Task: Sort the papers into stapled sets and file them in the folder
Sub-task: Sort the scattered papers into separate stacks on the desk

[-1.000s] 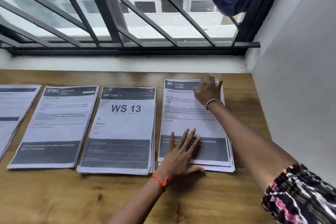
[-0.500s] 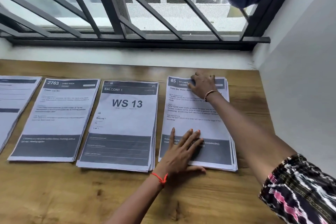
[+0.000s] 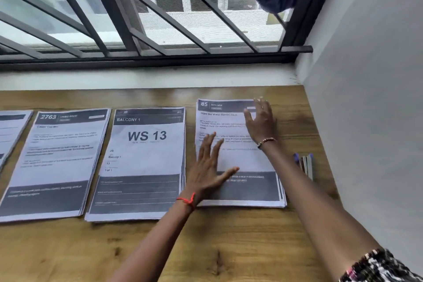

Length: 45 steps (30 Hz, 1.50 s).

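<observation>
Head: left grip (image 3: 207,167) slid up stack (image 3: 240,160).

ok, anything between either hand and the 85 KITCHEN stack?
Nothing visible. The left hand lies flat on the 85 KITCHEN stack, fingers straight; the right hand is over its far right corner, fingers spread, contact unclear from blur. Small coloured items lie right of the stack, apart from it. No folder is in view.

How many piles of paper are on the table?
4, in a row: a cut-off pile at the left edge, then the 2763 pile, the WS 13 pile, and the 85 pile on the right. More may hide past that edge.
</observation>
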Motion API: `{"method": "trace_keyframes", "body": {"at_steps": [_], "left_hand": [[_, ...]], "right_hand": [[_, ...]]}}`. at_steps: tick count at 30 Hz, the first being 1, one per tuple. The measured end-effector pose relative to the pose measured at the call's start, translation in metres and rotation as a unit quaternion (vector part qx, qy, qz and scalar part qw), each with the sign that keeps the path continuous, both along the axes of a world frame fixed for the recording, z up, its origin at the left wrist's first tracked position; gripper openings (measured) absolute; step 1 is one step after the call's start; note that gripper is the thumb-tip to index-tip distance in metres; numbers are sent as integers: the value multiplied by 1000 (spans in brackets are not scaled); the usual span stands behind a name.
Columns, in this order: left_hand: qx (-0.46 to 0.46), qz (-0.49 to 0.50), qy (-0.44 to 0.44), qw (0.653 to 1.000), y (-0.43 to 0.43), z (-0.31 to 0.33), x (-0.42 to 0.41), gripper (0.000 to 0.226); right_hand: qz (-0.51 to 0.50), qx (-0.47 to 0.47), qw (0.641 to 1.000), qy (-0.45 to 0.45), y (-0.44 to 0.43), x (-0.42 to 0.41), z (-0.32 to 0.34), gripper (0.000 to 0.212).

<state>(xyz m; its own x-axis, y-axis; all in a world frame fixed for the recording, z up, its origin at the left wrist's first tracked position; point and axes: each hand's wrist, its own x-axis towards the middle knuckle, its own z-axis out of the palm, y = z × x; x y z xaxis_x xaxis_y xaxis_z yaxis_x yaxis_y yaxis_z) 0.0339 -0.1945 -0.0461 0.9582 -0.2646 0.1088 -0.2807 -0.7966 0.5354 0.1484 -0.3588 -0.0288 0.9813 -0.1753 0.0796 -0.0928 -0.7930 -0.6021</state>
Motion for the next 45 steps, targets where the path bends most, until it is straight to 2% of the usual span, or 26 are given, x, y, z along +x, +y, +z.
{"method": "trace_keyframes", "body": {"at_steps": [4, 8, 12, 17, 22, 25, 27, 31, 32, 34, 35, 40, 43, 45], "left_hand": [[10, 87, 8, 996, 5, -5, 15, 90], [-31, 141, 64, 987, 9, -12, 19, 89], [-61, 140, 94, 984, 10, -15, 22, 82], [-102, 148, 103, 978, 14, -16, 25, 83], [-186, 175, 120, 959, 17, -5, 47, 75], [-197, 204, 136, 949, 22, -6, 65, 82], [-203, 205, 125, 949, 23, -4, 75, 72], [-241, 191, 123, 944, 25, 1, 86, 40], [-248, 194, 125, 941, 27, -2, 86, 39], [-240, 202, 120, 942, 29, -9, 88, 57], [-241, 194, 117, 944, 28, -9, 89, 60], [-277, 179, 113, 937, 23, -1, 93, 49], [-253, 185, 99, 945, 23, -8, 95, 57], [-230, 190, 100, 949, 21, -7, 99, 57]], "right_hand": [[-63, 65, 995, 48, -19, -41, -13, 56], [-56, 126, 989, 50, -27, -61, -12, 54], [-51, 138, 988, 53, -25, -62, -12, 51], [-91, 156, 983, 29, -28, -59, -16, 51], [-119, 184, 976, 6, -28, -34, -7, 42], [-122, 208, 971, 9, -30, -17, -2, 40], [-128, 224, 966, 9, -31, -10, -2, 36], [-140, 243, 960, -1, -29, -2, -6, 44], [-150, 255, 955, -8, -30, -2, -8, 43], [-171, 274, 946, -21, -30, -1, -11, 38], [-174, 272, 946, -24, -29, 0, -11, 37], [-173, 262, 949, -32, -25, 7, -11, 34], [-188, 206, 959, -56, -27, 14, -11, 32], [-149, 157, 974, -61, -30, 25, -13, 33]]}}
